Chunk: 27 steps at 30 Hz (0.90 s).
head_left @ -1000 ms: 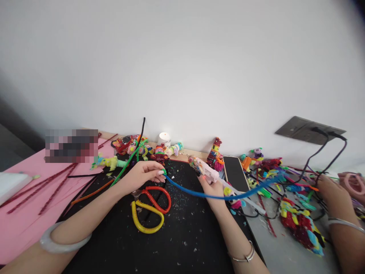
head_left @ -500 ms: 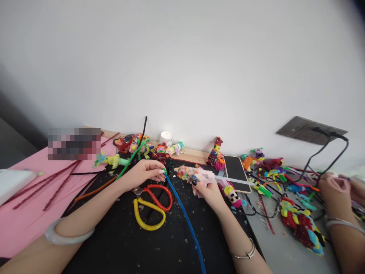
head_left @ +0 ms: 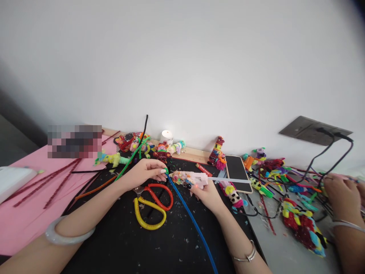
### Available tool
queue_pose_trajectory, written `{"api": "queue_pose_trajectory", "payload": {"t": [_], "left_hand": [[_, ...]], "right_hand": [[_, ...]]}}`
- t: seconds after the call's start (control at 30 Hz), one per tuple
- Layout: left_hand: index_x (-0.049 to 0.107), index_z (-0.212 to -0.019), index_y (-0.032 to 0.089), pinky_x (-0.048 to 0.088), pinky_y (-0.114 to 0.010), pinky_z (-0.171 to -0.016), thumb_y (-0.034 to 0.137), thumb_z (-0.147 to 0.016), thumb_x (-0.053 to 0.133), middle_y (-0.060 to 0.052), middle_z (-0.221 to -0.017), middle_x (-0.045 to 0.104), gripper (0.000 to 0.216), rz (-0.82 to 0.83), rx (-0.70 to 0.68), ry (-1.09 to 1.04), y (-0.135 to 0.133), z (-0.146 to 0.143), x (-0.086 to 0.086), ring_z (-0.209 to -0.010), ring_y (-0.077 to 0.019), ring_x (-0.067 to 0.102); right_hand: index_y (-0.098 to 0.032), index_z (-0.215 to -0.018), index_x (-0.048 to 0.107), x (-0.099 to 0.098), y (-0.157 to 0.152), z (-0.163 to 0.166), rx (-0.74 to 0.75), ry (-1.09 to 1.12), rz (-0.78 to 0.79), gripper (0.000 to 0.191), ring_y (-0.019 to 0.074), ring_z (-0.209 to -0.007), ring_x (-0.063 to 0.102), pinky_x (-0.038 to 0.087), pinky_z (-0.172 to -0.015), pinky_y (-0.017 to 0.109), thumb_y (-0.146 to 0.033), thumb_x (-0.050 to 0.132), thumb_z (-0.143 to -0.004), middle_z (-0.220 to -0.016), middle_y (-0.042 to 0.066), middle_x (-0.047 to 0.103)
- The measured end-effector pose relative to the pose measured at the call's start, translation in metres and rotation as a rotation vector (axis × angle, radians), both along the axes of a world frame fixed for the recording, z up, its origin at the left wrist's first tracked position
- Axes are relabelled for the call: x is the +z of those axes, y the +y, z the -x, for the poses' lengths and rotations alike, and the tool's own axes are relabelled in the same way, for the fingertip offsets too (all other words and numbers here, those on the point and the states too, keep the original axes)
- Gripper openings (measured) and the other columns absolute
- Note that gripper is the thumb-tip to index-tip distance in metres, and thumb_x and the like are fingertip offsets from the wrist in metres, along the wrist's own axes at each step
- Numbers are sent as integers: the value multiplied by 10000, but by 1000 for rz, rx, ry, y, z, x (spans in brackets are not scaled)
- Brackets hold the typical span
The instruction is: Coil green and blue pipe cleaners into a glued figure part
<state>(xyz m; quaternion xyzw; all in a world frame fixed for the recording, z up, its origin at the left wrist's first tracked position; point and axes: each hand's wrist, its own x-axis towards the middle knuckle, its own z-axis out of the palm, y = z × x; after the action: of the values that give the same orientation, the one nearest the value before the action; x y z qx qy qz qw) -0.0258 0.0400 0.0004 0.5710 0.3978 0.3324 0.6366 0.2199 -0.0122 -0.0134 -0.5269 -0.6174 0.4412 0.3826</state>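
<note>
My left hand (head_left: pixel 144 172) pinches the joined ends of a green pipe cleaner (head_left: pixel 131 158) and a blue pipe cleaner (head_left: pixel 191 221) over the black mat (head_left: pixel 119 236). The blue one runs down toward the bottom edge. My right hand (head_left: pixel 205 192) grips a pink glue gun (head_left: pixel 190 178) covered in small decorations. Its nozzle points left, close to the pinched ends, and a clear glue stick (head_left: pixel 232 180) sticks out behind it. Red and yellow scissors (head_left: pixel 152 203) lie just below my left hand.
A phone (head_left: pixel 237 172) lies right of the glue gun. Several colourful pipe-cleaner figures and a white candle (head_left: pixel 167 136) line the wall. Pink paper (head_left: pixel 25 213) with red stems lies left. Another person's hands (head_left: pixel 342 198) work at the far right, near black cables (head_left: pixel 327 152).
My right hand has brought the glue gun left, from beside the phone to the pinched ends. The blue pipe cleaner swung from stretching right to trailing down toward me.
</note>
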Motion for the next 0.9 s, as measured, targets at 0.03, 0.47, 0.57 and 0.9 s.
{"api": "queue_pose_trajectory", "payload": {"t": [0.03,0.47,0.57,0.9], "left_hand": [[652,-846,145,569,-296,-691,305,-726,682,-32,-691,730,203,0,1,0,0,0,0,-701,-186,703],[646,-833,141,561,-277,-681,282,-728,676,-27,-684,729,179,7,-11,-21,-1,-1,4,-698,-177,702],[646,-829,142,561,-276,-677,284,-723,681,-28,-682,730,181,7,-7,-15,-2,-1,4,-696,-180,702],[652,-818,147,569,-307,-689,309,-706,695,-32,-679,728,202,0,-7,-11,-1,0,3,-697,-195,703]], "right_hand": [[-145,-928,646,-1,0,0,0,1,1,217,92,-418,421,372,-423,211,-242,631,-734,-548,-33,570],[-162,-840,638,-1,0,0,7,4,-5,134,99,-418,425,382,-442,227,-252,625,-743,-537,-31,563],[-167,-838,637,-1,0,0,11,5,5,142,107,-421,433,380,-439,229,-270,632,-741,-531,-30,564],[-172,-765,612,-2,0,0,-7,10,8,104,102,-415,421,347,-419,219,-267,635,-730,-531,-29,560]]}}
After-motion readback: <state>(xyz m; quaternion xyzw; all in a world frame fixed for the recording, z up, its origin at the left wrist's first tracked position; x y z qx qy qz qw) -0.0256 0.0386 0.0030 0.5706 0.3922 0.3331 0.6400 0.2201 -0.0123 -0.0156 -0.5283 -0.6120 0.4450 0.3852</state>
